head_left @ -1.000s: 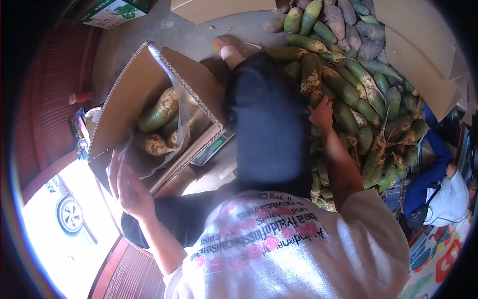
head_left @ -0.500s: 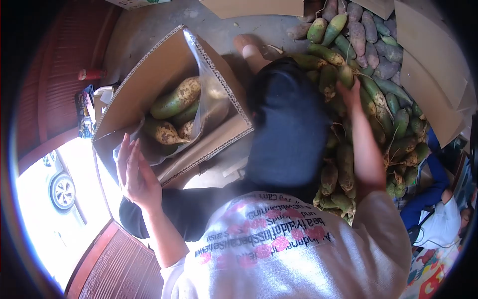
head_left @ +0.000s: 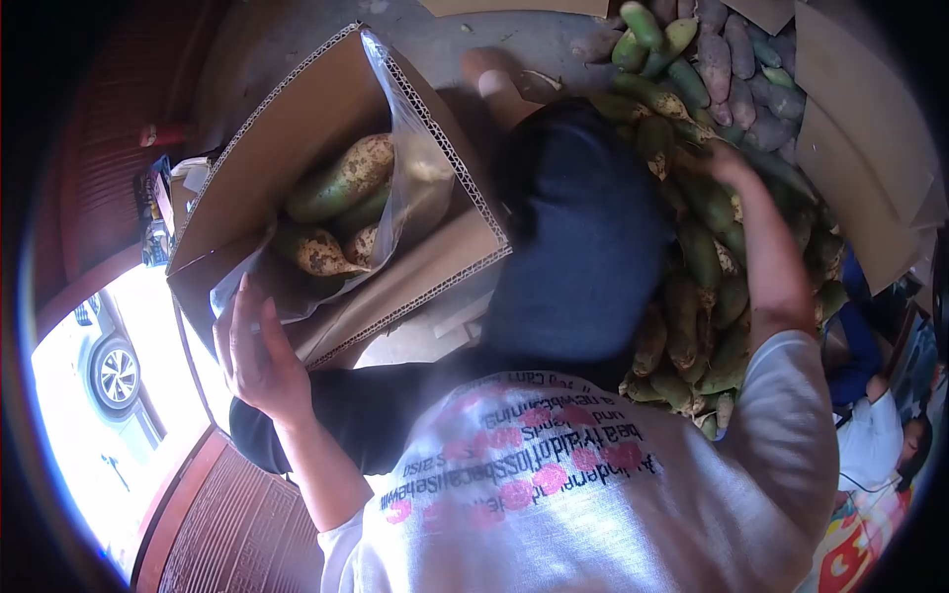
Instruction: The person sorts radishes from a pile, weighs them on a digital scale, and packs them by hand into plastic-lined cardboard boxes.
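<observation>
My left hand [head_left: 259,354] is at the near left corner of an open cardboard box [head_left: 435,257], fingers stretched out beside the clear plastic liner [head_left: 400,198] and holding nothing. Inside the box lie several green radishes [head_left: 341,183] with muddy, yellowish ends. On the right, my right hand [head_left: 720,163] reaches down onto a large heap of green radishes [head_left: 704,252]; its fingers are blurred and partly hidden among them, so a grip cannot be made out. One green radish [head_left: 643,25] lies on top of others at the heap's far end.
Purplish-grey roots [head_left: 714,64] lie beyond the heap. Cardboard sheets [head_left: 865,158] border it on the right. My bent knee [head_left: 583,247] stands between box and heap. Another person [head_left: 870,445] is at the lower right. A red carved panel [head_left: 237,524] is at lower left.
My right hand has let go of a green radish, which now lies at the heap's far end, and has shifted right over the heap. My left hand stays by the box.
</observation>
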`<state>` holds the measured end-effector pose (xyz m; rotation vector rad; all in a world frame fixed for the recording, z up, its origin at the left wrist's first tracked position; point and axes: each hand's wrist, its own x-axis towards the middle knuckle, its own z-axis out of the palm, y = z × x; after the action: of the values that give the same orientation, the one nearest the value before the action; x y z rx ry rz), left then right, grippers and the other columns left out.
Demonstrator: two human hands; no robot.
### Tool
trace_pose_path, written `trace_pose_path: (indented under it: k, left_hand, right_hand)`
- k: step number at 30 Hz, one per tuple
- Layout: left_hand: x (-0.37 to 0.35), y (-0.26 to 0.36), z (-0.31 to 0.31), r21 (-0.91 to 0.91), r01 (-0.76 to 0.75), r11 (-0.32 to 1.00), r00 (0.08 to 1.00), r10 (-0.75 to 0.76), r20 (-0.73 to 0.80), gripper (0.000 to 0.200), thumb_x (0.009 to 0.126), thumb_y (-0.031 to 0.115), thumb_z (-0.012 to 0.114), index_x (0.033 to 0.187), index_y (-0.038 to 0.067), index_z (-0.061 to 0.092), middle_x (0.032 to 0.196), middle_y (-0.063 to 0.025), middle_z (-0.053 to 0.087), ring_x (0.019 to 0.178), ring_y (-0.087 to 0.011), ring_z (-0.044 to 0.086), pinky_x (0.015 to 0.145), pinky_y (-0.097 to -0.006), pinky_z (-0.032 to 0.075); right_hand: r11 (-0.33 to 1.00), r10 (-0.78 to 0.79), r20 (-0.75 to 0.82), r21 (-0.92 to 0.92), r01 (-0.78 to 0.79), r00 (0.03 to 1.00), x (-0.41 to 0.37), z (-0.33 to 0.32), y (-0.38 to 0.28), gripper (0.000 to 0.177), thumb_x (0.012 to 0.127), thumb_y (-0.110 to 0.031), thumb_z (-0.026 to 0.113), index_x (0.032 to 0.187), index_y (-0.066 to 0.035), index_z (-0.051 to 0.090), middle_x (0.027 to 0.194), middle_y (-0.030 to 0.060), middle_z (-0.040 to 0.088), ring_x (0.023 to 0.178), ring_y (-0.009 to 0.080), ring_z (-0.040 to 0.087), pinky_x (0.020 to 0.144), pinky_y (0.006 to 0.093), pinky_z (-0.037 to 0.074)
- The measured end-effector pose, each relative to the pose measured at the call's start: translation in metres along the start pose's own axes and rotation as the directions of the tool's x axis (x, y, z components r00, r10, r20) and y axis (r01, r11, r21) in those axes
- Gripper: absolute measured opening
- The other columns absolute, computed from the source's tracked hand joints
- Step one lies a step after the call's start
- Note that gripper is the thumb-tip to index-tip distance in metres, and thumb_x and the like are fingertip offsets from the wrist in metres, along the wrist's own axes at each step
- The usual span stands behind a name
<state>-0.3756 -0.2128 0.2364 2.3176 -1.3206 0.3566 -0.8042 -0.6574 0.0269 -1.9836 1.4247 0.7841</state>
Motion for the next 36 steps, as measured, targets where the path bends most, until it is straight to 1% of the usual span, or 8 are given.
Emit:
trace_pose_path:
  k: [6, 14, 17, 22, 24, 28, 31, 36]
  left_hand:
    - [0.0, 0.003, -0.002, 0.036, 0.002, 0.999, 1.0, -0.002, 0.0, 0.02, 0.083, -0.003, 0.066, 0.102, 0.001, 0.066, 0.088, -0.0089, 0.069, 0.076, -0.02, 0.064, 0.069, -0.0306, 0.051]
    - [-0.008, -0.004, 0.0, 0.039, 0.078, 0.996, 0.996, -0.076, -0.049, 0.006, 0.082, 0.0, 0.068, 0.086, 0.0, 0.064, 0.076, -0.0099, 0.065, 0.066, -0.0223, 0.062, 0.061, -0.0318, 0.048]
    - [-0.011, -0.006, 0.001, 0.002, 0.086, 0.996, 0.996, -0.086, -0.031, 0.003, 0.086, 0.001, 0.063, 0.084, -0.001, 0.062, 0.074, -0.0105, 0.063, 0.063, -0.0236, 0.06, 0.058, -0.0325, 0.047]
    - [-0.005, 0.003, -0.002, -0.004, 0.074, 0.997, 0.997, -0.074, 0.036, 0.019, 0.094, 0.001, 0.048, 0.102, -0.002, 0.065, 0.082, -0.0109, 0.065, 0.061, -0.0187, 0.058, 0.054, -0.0286, 0.046]
    - [-0.006, 0.002, 0.0, -0.026, 0.11, 0.994, 0.993, -0.109, 0.037, 0.029, 0.095, 0.0, 0.046, 0.12, -0.003, 0.059, 0.092, -0.0123, 0.066, 0.068, -0.0154, 0.061, 0.057, -0.026, 0.049]
    - [-0.004, 0.002, 0.01, -0.121, 0.106, 0.987, 0.994, -0.107, -0.003, 0.031, 0.094, -0.002, 0.047, 0.124, -0.004, 0.055, 0.097, -0.0148, 0.066, 0.077, -0.0177, 0.063, 0.061, -0.0268, 0.051]
    - [-0.004, 0.001, 0.01, -0.106, 0.113, 0.988, 0.994, -0.11, 0.027, 0.033, 0.094, -0.002, 0.047, 0.127, -0.004, 0.052, 0.102, -0.0162, 0.065, 0.083, -0.0181, 0.064, 0.065, -0.0268, 0.053]
    - [0.004, 0.006, 0.005, -0.028, 0.101, 0.994, 0.989, -0.097, 0.11, 0.035, 0.095, 0.0, 0.047, 0.13, -0.003, 0.05, 0.109, -0.0167, 0.065, 0.086, -0.0168, 0.063, 0.066, -0.0271, 0.053]
  right_hand:
    - [0.993, 0.034, -0.714, 0.105, 0.059, 0.7, 0.015, 0.135, -0.018, 0.083, 0.076, -0.056, 0.066, 0.131, 0.001, 0.039, 0.115, 0.0298, 0.052, 0.107, 0.0463, 0.051, 0.094, 0.05, 0.041]
    - [0.778, 0.528, -0.424, 0.589, -0.22, 0.736, 0.024, 0.152, -0.094, 0.107, 0.069, -0.051, 0.073, 0.145, -0.006, 0.013, 0.131, 0.0256, 0.036, 0.12, 0.0438, 0.04, 0.097, 0.0502, 0.039]
    - [0.798, 0.532, -0.393, 0.529, -0.289, 0.75, 0.002, 0.132, -0.106, 0.1, 0.071, -0.05, 0.071, 0.144, -0.006, 0.019, 0.129, 0.0249, 0.038, 0.122, 0.0424, 0.038, 0.099, 0.0499, 0.038]
    - [0.964, 0.233, -0.783, 0.266, -0.028, 0.577, 0.061, 0.099, -0.048, 0.078, 0.079, -0.045, 0.064, 0.14, -0.011, 0.031, 0.131, 0.0214, 0.044, 0.123, 0.0413, 0.041, 0.102, 0.05, 0.035]
    - [0.971, 0.225, -0.648, 0.207, -0.116, 0.728, 0.099, 0.072, -0.018, 0.072, 0.081, -0.04, 0.062, 0.14, -0.012, 0.032, 0.133, 0.0194, 0.044, 0.124, 0.0394, 0.042, 0.103, 0.0493, 0.035]
    - [0.946, 0.321, -0.217, 0.114, -0.303, 0.922, 0.115, 0.032, -0.013, 0.06, 0.084, -0.028, 0.059, 0.138, -0.013, 0.036, 0.14, 0.0155, 0.041, 0.13, 0.0353, 0.038, 0.105, 0.0511, 0.033]
    - [0.954, 0.239, -0.302, -0.107, -0.282, 0.923, 0.109, 0.028, -0.023, 0.054, 0.085, -0.022, 0.059, 0.134, -0.011, 0.04, 0.136, 0.0165, 0.047, 0.127, 0.0357, 0.043, 0.105, 0.0498, 0.035]
    - [0.949, 0.267, -0.314, -0.077, -0.304, 0.911, 0.099, 0.019, -0.03, 0.041, 0.085, -0.022, 0.062, 0.122, -0.009, 0.05, 0.126, 0.0177, 0.055, 0.121, 0.036, 0.049, 0.099, 0.0488, 0.04]
